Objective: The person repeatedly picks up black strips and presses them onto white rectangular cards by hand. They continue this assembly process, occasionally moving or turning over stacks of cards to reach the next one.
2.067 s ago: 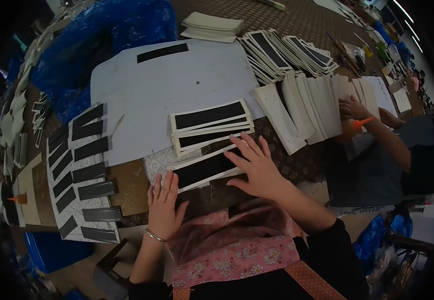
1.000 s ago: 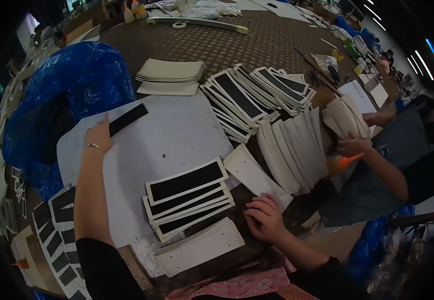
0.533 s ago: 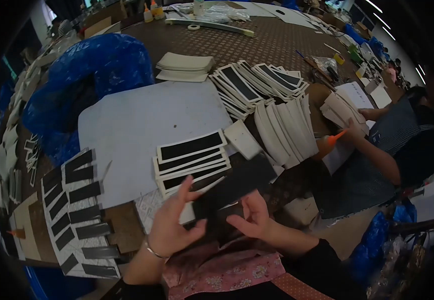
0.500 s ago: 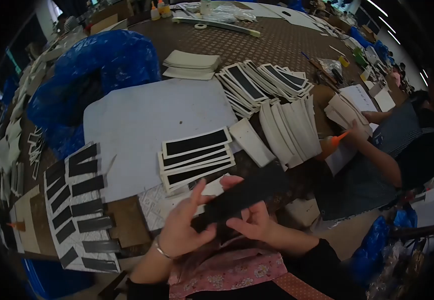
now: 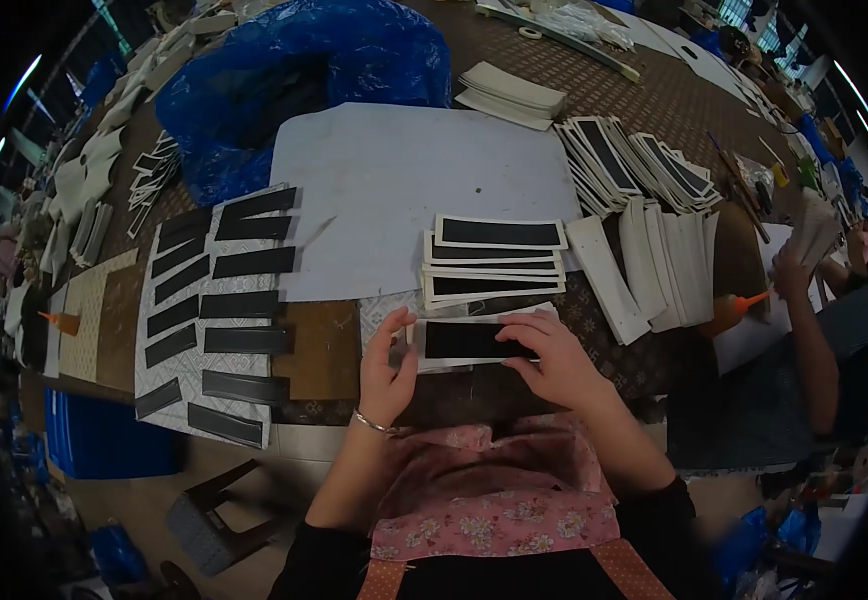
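Observation:
A black strip (image 5: pixel 464 340) lies on a pale card (image 5: pixel 437 364) at the table's front edge. My right hand (image 5: pixel 564 365) is over the right end, fingers bent onto the strip and thumb at its lower edge. At the left end is my left hand (image 5: pixel 386 375), thumb and fingers apart, close beside the card and holding nothing. Just beyond is a stack of white cards with black strips (image 5: pixel 499 233) on them. On the left, several loose black strips (image 5: pixel 241 304) lie in two columns on a patterned sheet (image 5: pixel 194 372).
A white board (image 5: pixel 384 190) covers the table's middle, with a blue plastic bag (image 5: pixel 254 110) behind it. To the right stand card stacks (image 5: pixel 659 265) and an orange-tipped glue bottle (image 5: pixel 729 312). A co-worker's hand (image 5: pixel 789 270) holds cards there. A stool (image 5: pixel 214 525) stands below left.
The black strip, held up between both hands before, now lies flat on the card. My left hand has let go of it. The head view has shifted, moving the table's contents rightward.

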Demonstrator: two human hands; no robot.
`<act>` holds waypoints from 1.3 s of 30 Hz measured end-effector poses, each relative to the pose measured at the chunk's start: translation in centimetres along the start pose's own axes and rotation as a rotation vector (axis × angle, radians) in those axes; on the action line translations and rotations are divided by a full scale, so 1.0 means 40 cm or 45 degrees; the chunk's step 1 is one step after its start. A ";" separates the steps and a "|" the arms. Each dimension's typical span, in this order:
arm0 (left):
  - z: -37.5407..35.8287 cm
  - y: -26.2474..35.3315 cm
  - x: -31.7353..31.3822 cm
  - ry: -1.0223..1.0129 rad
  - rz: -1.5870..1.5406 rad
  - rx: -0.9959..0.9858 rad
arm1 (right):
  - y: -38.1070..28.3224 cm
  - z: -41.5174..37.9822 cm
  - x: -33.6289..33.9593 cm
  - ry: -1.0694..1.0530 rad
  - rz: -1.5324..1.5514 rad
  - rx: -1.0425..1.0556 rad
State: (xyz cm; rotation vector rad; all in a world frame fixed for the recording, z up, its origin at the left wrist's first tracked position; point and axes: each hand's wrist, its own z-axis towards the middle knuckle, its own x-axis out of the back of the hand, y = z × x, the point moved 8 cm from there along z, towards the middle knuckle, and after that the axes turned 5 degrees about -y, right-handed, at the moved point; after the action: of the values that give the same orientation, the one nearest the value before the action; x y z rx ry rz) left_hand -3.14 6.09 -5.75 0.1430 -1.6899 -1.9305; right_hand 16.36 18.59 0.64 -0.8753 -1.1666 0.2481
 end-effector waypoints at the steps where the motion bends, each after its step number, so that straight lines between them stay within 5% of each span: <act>1: -0.002 -0.006 -0.005 -0.003 0.022 0.000 | -0.002 0.008 -0.015 -0.048 -0.173 0.079; 15: -0.013 -0.044 -0.015 -0.012 -0.244 0.117 | 0.010 0.048 -0.051 -0.169 -0.264 0.075; 39: -0.006 -0.015 -0.004 -0.129 0.081 -0.072 | 0.025 0.043 -0.056 -0.195 -0.234 0.084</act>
State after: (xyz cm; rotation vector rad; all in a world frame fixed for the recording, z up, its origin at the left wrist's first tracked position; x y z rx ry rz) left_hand -3.12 5.98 -6.40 -0.0306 -1.6813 -1.9658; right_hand 14.20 18.74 -1.42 -0.6952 -1.3653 0.2046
